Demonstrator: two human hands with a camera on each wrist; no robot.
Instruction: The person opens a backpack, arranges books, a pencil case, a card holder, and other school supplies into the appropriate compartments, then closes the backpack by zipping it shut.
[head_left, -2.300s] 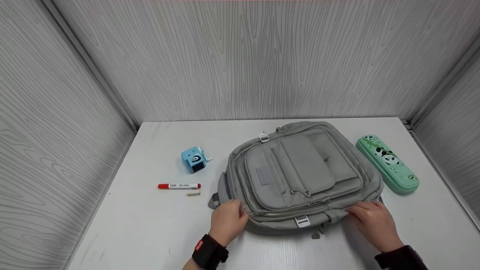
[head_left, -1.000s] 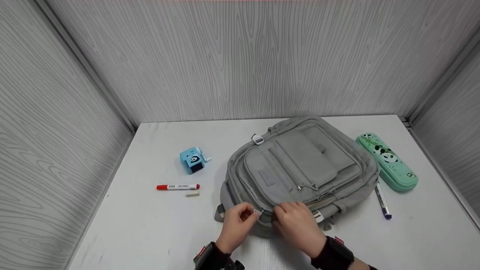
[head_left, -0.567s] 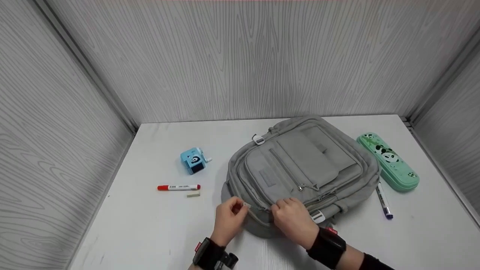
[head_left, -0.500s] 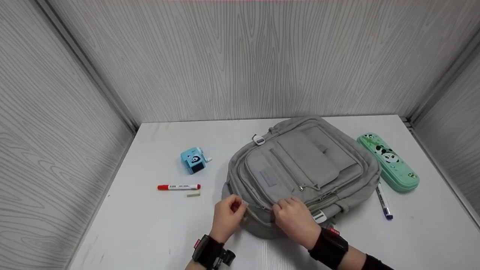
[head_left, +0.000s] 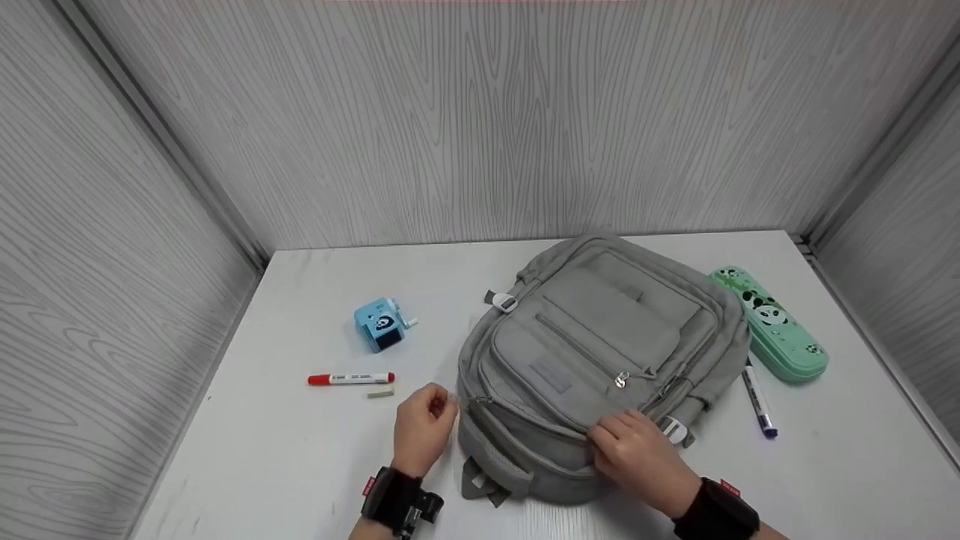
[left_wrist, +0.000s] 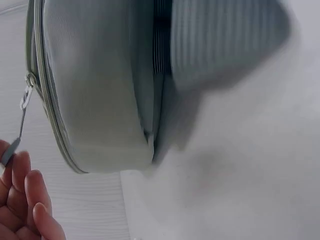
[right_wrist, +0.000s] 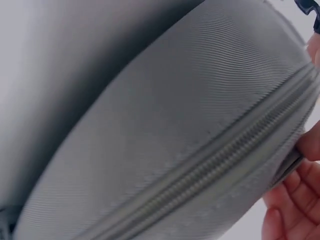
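Observation:
A grey backpack (head_left: 540, 367) lies on the table with its front pockets up. At its near left side, my left hand (head_left: 424, 427) pinches the pull tab (left_wrist: 12, 150) of a zipper; a thin cord runs taut from the tab to the metal slider (left_wrist: 30, 80). My right hand (head_left: 637, 457) grips the backpack's near edge beside the zipper track. In the right wrist view, the thumb and fingers (right_wrist: 297, 195) pinch a fold at that edge, and the zipper teeth (right_wrist: 225, 155) run diagonally past them.
To the left are a blue panda pencil sharpener (head_left: 380, 324), a red marker (head_left: 351, 379) and a small pale eraser-like piece (head_left: 380, 392). A green panda pencil case (head_left: 772, 322) and a blue-capped marker (head_left: 759, 399) lie right of the backpack. Panels (head_left: 480, 120) enclose the table.
My left hand has drawn the zipper pull leftward, away from my right hand. The backpack has turned, its near end swinging toward me. The right hand has shifted right while gripping the edge.

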